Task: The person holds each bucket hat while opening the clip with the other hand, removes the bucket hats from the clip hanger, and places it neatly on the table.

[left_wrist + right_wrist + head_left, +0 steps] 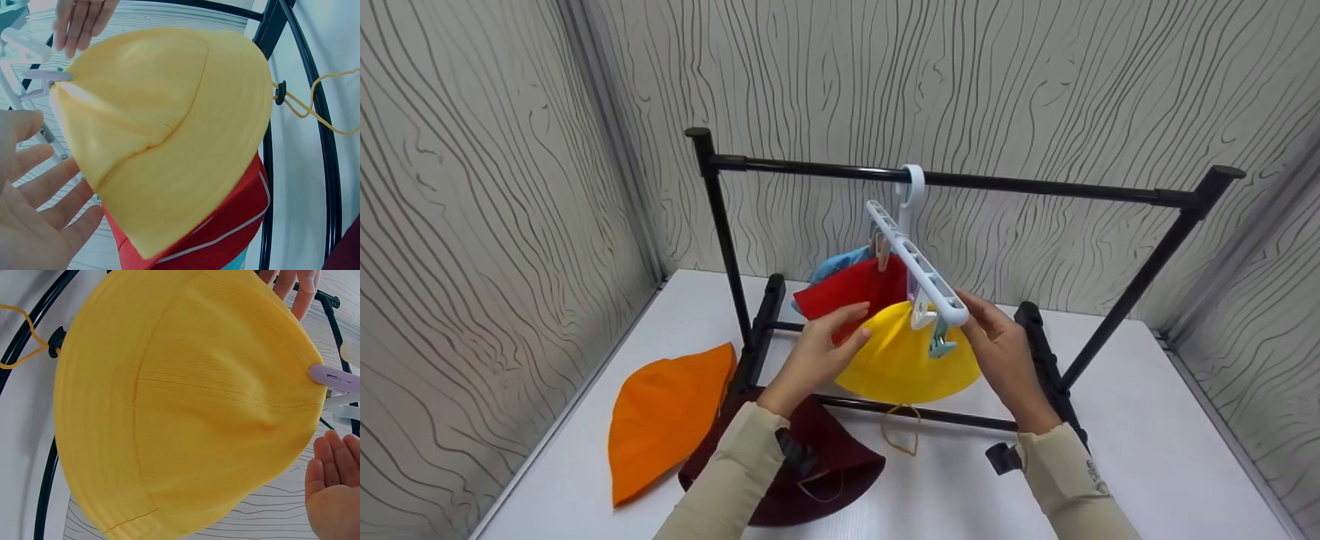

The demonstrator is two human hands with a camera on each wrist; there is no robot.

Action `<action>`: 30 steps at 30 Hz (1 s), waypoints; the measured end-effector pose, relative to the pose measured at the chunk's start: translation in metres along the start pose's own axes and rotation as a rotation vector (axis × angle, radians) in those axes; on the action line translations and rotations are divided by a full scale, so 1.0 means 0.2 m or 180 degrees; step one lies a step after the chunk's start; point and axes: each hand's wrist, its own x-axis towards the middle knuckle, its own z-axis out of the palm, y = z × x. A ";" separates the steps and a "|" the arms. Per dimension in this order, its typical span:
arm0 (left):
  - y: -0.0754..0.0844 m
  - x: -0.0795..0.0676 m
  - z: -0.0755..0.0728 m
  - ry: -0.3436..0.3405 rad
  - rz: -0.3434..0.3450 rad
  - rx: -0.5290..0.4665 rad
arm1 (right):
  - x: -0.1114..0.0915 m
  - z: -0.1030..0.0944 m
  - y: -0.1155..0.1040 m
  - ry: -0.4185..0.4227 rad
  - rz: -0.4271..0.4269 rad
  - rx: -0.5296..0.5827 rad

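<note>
A yellow hat (896, 371) hangs from a white clip hanger (916, 262), its crown pinched by a pale purple clip (334, 378). My left hand (816, 356) is beside the hat's left side, fingers spread and relaxed, holding nothing. On the other side, near the hanger's front end, my right hand (1006, 356) has its fingers extended and grips nothing; in the right wrist view they stand apart from the hat. Behind the yellow hat hang a red hat (840, 296) and a blue hat (840, 262), both partly hidden. A teal clip (940, 341) dangles at the front end.
The hanger's hook sits over the top bar of a black rack (1020, 184). An orange hat (667, 412) and a maroon hat (832, 480) lie on the white table (1170, 450) at the left. A yellow cord (915, 442) dangles below the yellow hat. Patterned walls enclose the table.
</note>
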 end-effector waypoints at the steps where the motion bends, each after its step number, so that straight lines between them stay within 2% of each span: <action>1: 0.01 0.01 0.01 -0.0008 -0.0001 0.0002 | 0.01 0.00 -0.01 -0.0006 -0.0018 -0.0004; 15: 0.02 0.05 0.06 -0.0140 -0.0009 -0.0065 | 0.07 0.03 -0.07 -0.0079 -0.0181 -0.0045; 24: 0.03 0.09 0.07 -0.0162 0.0134 -0.0014 | 0.10 0.06 -0.10 -0.0261 -0.0258 -0.0150; 30: 0.04 0.10 0.09 -0.0170 0.0104 0.0029 | 0.11 0.07 -0.12 -0.0338 -0.0292 -0.0176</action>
